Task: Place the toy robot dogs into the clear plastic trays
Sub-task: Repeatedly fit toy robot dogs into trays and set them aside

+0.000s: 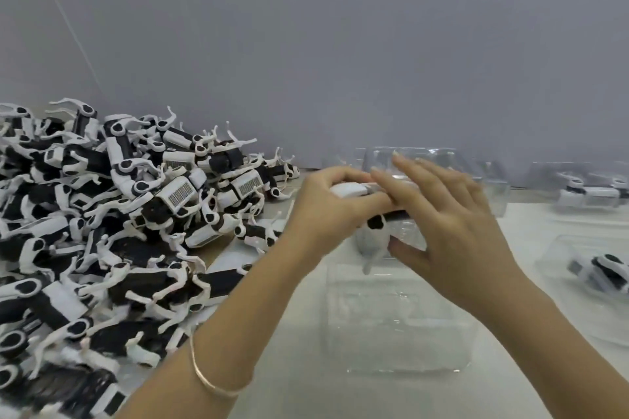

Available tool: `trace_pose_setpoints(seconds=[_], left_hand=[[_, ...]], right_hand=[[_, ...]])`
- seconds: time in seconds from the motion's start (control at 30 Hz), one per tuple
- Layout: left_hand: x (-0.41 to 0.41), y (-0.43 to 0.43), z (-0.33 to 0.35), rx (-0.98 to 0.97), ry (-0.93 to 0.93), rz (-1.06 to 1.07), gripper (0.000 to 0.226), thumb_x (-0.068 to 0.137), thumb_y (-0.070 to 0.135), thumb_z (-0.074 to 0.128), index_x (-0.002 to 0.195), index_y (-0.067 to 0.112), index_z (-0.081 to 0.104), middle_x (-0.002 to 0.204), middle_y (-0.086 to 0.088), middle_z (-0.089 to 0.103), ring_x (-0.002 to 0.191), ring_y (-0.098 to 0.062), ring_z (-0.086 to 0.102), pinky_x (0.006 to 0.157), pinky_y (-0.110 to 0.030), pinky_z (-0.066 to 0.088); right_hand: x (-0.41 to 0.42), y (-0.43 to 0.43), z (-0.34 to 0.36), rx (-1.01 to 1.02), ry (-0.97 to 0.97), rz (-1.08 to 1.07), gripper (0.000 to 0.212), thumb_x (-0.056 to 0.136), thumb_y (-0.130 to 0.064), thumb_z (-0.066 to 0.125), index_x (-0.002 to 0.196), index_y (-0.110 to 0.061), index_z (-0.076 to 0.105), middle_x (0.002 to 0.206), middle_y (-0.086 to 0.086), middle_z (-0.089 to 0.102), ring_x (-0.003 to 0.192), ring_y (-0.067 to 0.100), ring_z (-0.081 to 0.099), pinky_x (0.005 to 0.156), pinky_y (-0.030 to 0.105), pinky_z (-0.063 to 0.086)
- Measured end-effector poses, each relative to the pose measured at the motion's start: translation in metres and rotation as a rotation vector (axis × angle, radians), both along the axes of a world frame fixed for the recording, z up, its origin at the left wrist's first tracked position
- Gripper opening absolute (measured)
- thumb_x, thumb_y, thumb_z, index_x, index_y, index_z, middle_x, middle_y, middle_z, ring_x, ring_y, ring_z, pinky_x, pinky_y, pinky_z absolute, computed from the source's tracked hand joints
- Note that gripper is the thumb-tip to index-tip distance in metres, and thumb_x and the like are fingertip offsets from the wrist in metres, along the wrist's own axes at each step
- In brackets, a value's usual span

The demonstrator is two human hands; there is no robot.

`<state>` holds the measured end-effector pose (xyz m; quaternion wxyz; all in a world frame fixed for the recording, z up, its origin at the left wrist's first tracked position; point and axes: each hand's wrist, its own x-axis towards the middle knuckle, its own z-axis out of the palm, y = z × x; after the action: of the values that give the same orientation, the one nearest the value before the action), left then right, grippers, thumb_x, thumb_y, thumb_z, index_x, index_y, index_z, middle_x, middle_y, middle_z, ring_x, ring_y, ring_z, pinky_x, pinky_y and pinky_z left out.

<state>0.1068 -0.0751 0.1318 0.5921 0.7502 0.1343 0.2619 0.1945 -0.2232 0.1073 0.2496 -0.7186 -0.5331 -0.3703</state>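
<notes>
Above tray | left hand grips dog; right hand splayed; pile hard left

Left hand grips with curled fingers; right hand outstretched.

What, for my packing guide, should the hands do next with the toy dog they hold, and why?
Probably lower the toy robot dog into the clear tray lying right below it. The left hand grips the dog, the right hand rests straight fingers on it, and it hangs above that tray, whose hollow looks unfilled.
</notes>
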Motion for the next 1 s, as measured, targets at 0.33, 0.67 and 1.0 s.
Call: trace_pose_setpoints(seconds=[0.33, 0.67, 1.0], left_hand=[[-0.037, 0.038, -0.1, 0.6, 0.45, -0.328, 0.061, 0.065, 0.056, 0.061, 0.121, 0.052, 0.036, 0.129, 0.053, 0.024, 0.144, 0.01, -0.006, 0.112, -0.023, 0.01], [-0.079, 0.002, -0.092, 1.009, 0.823, -0.135, 0.124, 0.024, 0.092, 0.037, 0.137, 0.043, 0.032, 0.139, 0.017, 0.004, 0.109, -0.007, 0.031, 0.09, -0.027, 0.035], [-0.079, 0.021, -0.075, 0.844, 0.404, -0.358, 0.1, 0.054, 0.058, 0.083, 0.132, 0.071, 0.022, 0.138, 0.047, 0.017, 0.127, 0.024, 0.02, 0.096, -0.004, 0.025]], right_hand=[[0.019, -0.044, -0.016, 0.598, 1.247, 0.21, 0.03, 0.067, -0.052, 0.069, 0.088, -0.031, 0.062, 0.074, -0.009, 0.069, 0.067, 0.013, 0.068, 0.05, 0.027, 0.054], [0.023, -0.055, -0.024, 0.634, 1.453, 0.139, 0.013, 0.089, -0.005, 0.055, 0.091, -0.011, 0.067, 0.073, 0.005, 0.066, 0.051, 0.012, 0.064, 0.04, 0.025, 0.049], [0.028, -0.057, -0.03, 0.541, 1.413, 0.159, 0.017, 0.088, -0.005, 0.06, 0.09, -0.02, 0.068, 0.066, -0.002, 0.068, 0.055, 0.015, 0.066, 0.046, 0.029, 0.053]])
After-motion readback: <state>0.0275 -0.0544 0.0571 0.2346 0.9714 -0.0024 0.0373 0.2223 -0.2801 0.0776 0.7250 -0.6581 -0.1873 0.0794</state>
